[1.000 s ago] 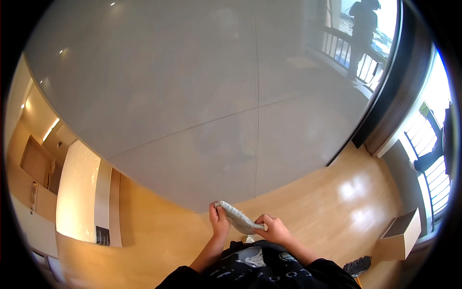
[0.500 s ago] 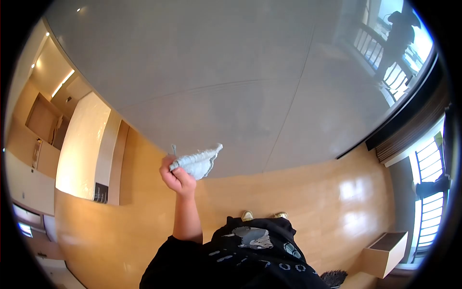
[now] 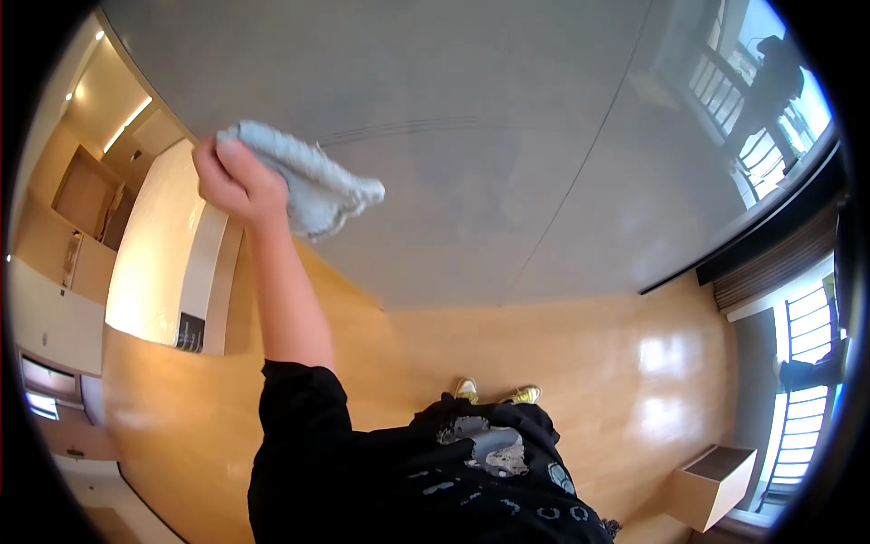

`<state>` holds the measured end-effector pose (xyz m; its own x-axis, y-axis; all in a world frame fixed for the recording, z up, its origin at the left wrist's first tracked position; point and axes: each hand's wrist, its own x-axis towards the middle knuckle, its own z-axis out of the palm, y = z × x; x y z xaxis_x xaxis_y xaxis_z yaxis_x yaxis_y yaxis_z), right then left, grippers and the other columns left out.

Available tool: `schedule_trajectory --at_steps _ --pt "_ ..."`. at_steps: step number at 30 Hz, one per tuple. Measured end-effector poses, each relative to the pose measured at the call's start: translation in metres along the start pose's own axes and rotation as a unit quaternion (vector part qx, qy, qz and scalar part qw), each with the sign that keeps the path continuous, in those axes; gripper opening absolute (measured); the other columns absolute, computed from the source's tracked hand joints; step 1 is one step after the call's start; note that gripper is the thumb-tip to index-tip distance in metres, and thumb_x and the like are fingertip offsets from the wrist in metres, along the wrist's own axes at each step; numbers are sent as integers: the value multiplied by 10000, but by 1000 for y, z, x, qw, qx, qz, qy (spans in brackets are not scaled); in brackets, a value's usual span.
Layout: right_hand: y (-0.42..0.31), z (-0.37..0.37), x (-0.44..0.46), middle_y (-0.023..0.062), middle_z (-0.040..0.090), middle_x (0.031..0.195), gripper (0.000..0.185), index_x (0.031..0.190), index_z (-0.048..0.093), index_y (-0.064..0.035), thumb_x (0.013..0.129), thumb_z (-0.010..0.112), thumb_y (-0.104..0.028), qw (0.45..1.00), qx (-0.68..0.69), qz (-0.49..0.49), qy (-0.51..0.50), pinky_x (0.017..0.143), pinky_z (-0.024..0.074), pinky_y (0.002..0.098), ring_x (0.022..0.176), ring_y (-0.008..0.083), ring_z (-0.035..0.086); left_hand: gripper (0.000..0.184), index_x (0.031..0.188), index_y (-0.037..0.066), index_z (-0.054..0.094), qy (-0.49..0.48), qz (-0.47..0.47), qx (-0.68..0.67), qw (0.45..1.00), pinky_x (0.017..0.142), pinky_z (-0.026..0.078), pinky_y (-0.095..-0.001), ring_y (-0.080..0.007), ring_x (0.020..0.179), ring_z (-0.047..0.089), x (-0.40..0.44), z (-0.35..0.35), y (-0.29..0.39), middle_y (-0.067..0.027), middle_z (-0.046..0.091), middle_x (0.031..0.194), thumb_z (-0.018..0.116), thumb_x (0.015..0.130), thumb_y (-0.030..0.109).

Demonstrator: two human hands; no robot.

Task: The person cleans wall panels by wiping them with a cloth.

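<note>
The left hand (image 3: 237, 183) is clamped on a pale cloth (image 3: 308, 186) before that glossy grey panel (image 3: 471, 199), while I can't tell how the right hand stands or what the open-topped box (image 3: 728, 491) holds.

The fingertips of the bare left hand (image 3: 243, 181) are hidden, curled around the slightly blurred, pale blue-grey frayed cloth (image 3: 317, 186), upper left. The glossy grey panel (image 3: 471, 208) runs off the top edge. At left, the small black rectangular label (image 3: 190, 332) is too small to read. The black printed T-shirt (image 3: 362, 490), cut by the bottom edge, partly hides the yellow-and-white shoes (image 3: 467, 390).
</note>
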<state>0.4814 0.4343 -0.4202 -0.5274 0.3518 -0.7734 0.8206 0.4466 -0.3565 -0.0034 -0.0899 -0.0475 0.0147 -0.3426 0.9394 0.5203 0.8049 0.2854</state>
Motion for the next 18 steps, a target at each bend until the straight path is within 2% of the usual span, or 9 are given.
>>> schedule_trajectory --at_steps 2,4,7,10,11,15,18 --pt "-5 -1 2 231 699 950 251 897 674 -13 895 577 -244 1000 -9 -2 2 827 528 457 899 399 660 350 937 -9 602 -12 29 -22 999 598 497 -337 -205 684 622 29 23 -17 -91 653 798 611 931 342" --pt "-6 2 -2 230 700 950 252 897 675 -13 895 580 -247 1000 -20 14 -2 826 529 457 898 399 662 422 936 23 612 -69 94 27 993 606 513 -366 -249 695 644 63 51 -14 -91 670 817 699 855 427" --pt "-8 11 -1 229 701 951 254 896 677 -13 896 584 -250 999 -38 29 -9 825 530 458 897 400 663 482 884 67 602 -56 155 193 967 582 503 -413 -292 680 632 89 85 -2 -72 650 786 747 793 517" --pt "-9 24 7 227 702 951 256 895 678 -14 896 588 -253 998 -46 32 -16 823 532 459 895 400 665 481 851 95 570 -19 274 209 939 552 459 -425 -300 672 611 93 106 -19 -53 612 750 767 778 528" --pt "-10 28 9 227 702 952 256 894 679 -14 896 589 -254 998 -47 33 -17 823 532 459 895 401 666 464 849 117 547 -8 319 182 930 597 420 -430 -282 710 597 93 114 -29 -36 586 764 785 772 508" --pt "-16 33 15 225 704 952 259 893 681 -14 896 595 -258 998 -48 32 -22 821 534 460 893 401 668 456 870 109 547 20 316 210 925 697 380 -418 -276 799 580 91 108 -31 -20 594 836 802 771 474" --pt "-21 34 18 224 705 953 260 892 683 -15 896 599 -261 998 -49 30 -26 819 535 460 892 402 670 455 869 108 545 -2 327 196 924 687 379 -414 -272 794 578 98 104 -28 -21 594 837 805 770 468"
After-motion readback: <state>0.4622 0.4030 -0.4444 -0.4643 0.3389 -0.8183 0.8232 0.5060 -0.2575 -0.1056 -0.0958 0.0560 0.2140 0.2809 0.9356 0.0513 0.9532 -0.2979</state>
